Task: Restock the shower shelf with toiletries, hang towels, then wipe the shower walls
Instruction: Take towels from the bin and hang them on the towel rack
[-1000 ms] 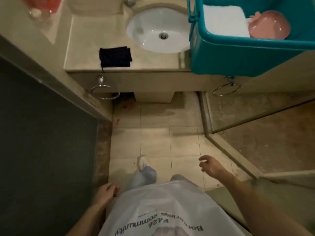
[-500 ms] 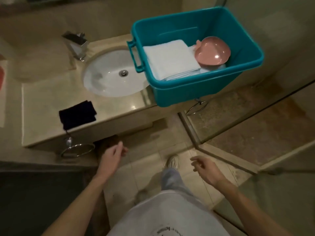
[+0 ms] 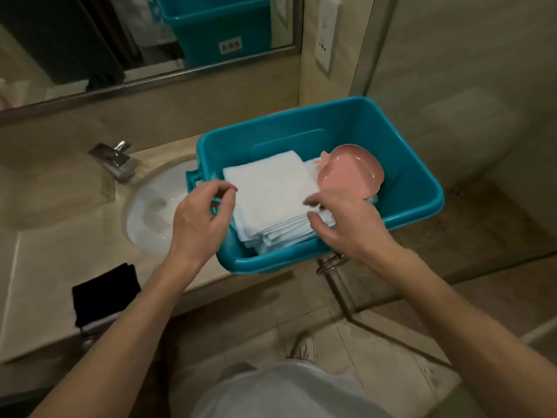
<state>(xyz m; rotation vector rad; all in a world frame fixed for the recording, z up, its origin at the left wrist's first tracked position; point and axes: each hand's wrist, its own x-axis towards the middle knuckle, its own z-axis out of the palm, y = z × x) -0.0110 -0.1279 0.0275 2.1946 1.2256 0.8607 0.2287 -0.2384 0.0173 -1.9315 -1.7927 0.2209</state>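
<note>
Head view, looking down. Left hand [image 3: 199,224]: loosely curled, thumb and forefinger close together yet parted; holds nothing; hovers over the left rim of the teal bin [image 3: 422,188], just beside the towel stack [image 3: 271,188]. Right hand [image 3: 346,227]: half open, fingers spread above and thumb below the stack's near right corner; brackets that corner without closing; contact with the cloth not resolvable. Towel stack: white, terry-textured, folded square, several layers showing as stepped edges at the near side; lies inside the bin, filling its left and middle. Pink dish [image 3: 352,173]: smooth glossy plastic, rounded and shallow, tilted on the stack at the bin's right. Bin: rectangular moulded plastic, rolled rim, handle on the left end. Left of the bin: oval white basin [image 3: 150,212], angular chrome faucet [image 3: 116,161], folded black cloth [image 3: 104,294]. Below the bin's near rim: metal ring [image 3: 330,262].
</note>
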